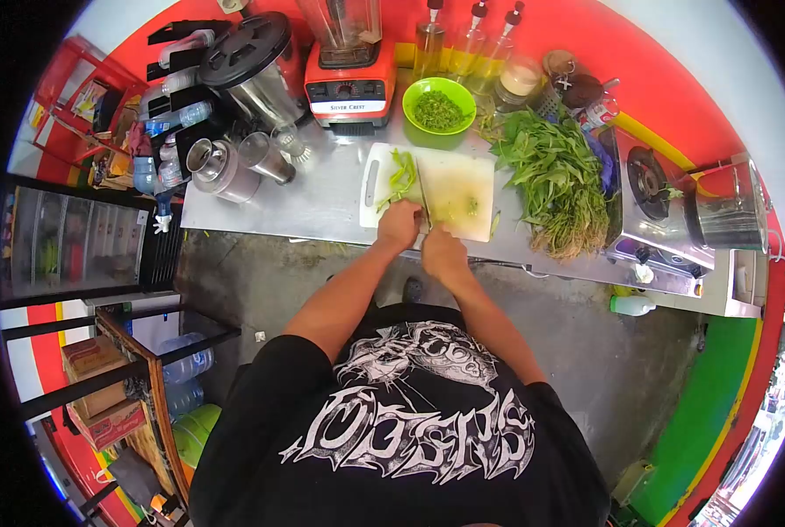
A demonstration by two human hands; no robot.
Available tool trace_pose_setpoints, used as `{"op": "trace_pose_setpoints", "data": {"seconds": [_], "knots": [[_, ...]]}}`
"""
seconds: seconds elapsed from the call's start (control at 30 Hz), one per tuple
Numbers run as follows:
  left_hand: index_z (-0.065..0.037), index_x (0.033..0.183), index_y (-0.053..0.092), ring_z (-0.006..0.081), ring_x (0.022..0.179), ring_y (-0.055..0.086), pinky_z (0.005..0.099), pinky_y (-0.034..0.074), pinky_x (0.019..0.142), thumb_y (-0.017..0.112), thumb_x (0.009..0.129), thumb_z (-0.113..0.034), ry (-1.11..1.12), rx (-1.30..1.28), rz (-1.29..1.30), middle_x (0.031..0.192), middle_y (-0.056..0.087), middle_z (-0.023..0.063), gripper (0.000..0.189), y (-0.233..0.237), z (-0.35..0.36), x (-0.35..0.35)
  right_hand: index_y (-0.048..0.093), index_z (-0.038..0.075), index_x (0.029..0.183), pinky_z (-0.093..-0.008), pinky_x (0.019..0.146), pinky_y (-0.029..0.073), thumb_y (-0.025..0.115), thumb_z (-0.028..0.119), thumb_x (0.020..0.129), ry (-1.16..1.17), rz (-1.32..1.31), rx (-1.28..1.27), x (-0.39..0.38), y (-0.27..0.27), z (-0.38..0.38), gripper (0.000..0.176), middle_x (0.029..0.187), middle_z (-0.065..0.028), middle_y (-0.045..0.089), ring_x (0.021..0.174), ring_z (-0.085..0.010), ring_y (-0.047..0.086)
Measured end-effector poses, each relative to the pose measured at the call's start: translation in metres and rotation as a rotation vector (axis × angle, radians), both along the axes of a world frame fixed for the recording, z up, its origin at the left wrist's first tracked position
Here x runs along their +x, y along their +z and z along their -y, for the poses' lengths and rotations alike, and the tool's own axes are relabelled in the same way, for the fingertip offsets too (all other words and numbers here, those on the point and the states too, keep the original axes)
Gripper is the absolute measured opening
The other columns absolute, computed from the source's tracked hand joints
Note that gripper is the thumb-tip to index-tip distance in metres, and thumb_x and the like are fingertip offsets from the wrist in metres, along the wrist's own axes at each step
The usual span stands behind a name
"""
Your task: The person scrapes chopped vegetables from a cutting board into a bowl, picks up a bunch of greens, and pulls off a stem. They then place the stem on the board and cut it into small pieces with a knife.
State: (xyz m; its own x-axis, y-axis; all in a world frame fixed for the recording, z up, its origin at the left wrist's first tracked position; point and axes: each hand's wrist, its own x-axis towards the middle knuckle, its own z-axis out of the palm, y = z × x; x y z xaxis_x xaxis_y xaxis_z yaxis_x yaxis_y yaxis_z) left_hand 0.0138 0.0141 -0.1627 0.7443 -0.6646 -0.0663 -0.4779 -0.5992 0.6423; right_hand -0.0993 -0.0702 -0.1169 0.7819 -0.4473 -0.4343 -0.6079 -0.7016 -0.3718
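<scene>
In the head view, the person's right hand (pixel 445 255), lying at the near edge of the table, is closing around the handle of a long knife with a narrow metal blade (pixel 423 186), which is pointing away from the body across a white rectangular cutting board (pixel 476 180). The left hand (pixel 399 226) is resting just beside the blade at the near side of the board, its fingers curling inward; whether they are pinching anything cannot be told. Slender light-green vegetable pieces (pixel 399 172) are lying on the board's left half, beyond the left hand and to the left of the blade. The board itself is lying flat on a silvery metal table (pixel 333 195). Beyond it, a bright-green round bowl (pixel 436 138) is holding finely chopped dark-green herbs (pixel 439 111). To the right, a large bunch of leafy green stems with pale roots (pixel 550 167) is spreading over the table, its roots facing the near edge. Farther right, a metal gas stove (pixel 636 227) is standing beside the bunch. To the left of the bowl, a red-based blender (pixel 349 92) is standing upright, while a clear glass tumbler (pixel 264 155) is occupying the table's left part.
</scene>
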Motion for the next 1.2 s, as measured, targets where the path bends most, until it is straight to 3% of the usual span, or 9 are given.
{"op": "trace_pose_setpoints", "data": {"seconds": [0.37, 0.53, 0.83, 0.9, 1.2], "knots": [[-0.006, 0.093, 0.073, 0.0393, 0.098, 0.065, 0.0498, 0.053, 0.084, 0.063, 0.084, -0.011, -0.052, 0.009, -0.021, 0.101, 0.067, 0.0201, 0.014, 0.008, -0.005, -0.002, 0.049, -0.009, 0.117, -0.0542, 0.087, 0.054, 0.051, 0.012, 0.091, -0.017, 0.038, -0.014, 0.003, 0.005, -0.003, 0.033, 0.103, -0.0334, 0.068, 0.097, -0.0477, 0.069], [-0.001, 0.09, 0.072, 0.0418, 0.092, 0.064, 0.0492, 0.052, 0.082, 0.067, 0.081, -0.007, -0.042, -0.118, 0.016, 0.092, 0.066, 0.0209, 0.012, 0.005, -0.006, -0.004, 0.047, -0.009, 0.119, -0.0542, 0.087, 0.054, 0.049, 0.013, 0.092, -0.001, 0.0, -0.02, -0.007, 0.004, -0.008, 0.035, 0.104, -0.0335, 0.068, 0.098, -0.0475, 0.069], [0.0, 0.088, 0.07, 0.0415, 0.089, 0.063, 0.0483, 0.051, 0.081, 0.065, 0.081, -0.006, -0.073, -0.168, 0.028, 0.091, 0.065, 0.0216, 0.01, -0.001, -0.006, -0.003, 0.049, -0.009, 0.118, -0.0544, 0.088, 0.053, 0.048, 0.014, 0.093, -0.091, 0.069, 0.06, 0.001, 0.004, -0.003, 0.034, 0.106, -0.0345, 0.067, 0.1, -0.0488, 0.067], [0.0, 0.087, 0.069, 0.0416, 0.089, 0.063, 0.0483, 0.051, 0.08, 0.066, 0.081, -0.006, -0.087, -0.172, 0.05, 0.09, 0.065, 0.0217, 0.009, -0.001, -0.007, -0.002, 0.05, -0.008, 0.117, -0.0544, 0.089, 0.053, 0.048, 0.015, 0.093, 0.014, 0.034, 0.037, -0.004, 0.005, -0.003, 0.033, 0.108, -0.0343, 0.066, 0.102, -0.0486, 0.067], [0.002, 0.087, 0.068, 0.042, 0.085, 0.063, 0.0484, 0.051, 0.078, 0.068, 0.081, -0.005, -0.138, -0.177, 0.063, 0.087, 0.064, 0.0223, 0.008, -0.001, -0.008, -0.001, 0.05, -0.007, 0.117, -0.0541, 0.091, 0.052, 0.048, 0.015, 0.094, -0.135, 0.069, 0.062, 0.004, -0.002, -0.008, 0.032, 0.109, -0.0332, 0.067, 0.103, -0.0482, 0.067]]}}
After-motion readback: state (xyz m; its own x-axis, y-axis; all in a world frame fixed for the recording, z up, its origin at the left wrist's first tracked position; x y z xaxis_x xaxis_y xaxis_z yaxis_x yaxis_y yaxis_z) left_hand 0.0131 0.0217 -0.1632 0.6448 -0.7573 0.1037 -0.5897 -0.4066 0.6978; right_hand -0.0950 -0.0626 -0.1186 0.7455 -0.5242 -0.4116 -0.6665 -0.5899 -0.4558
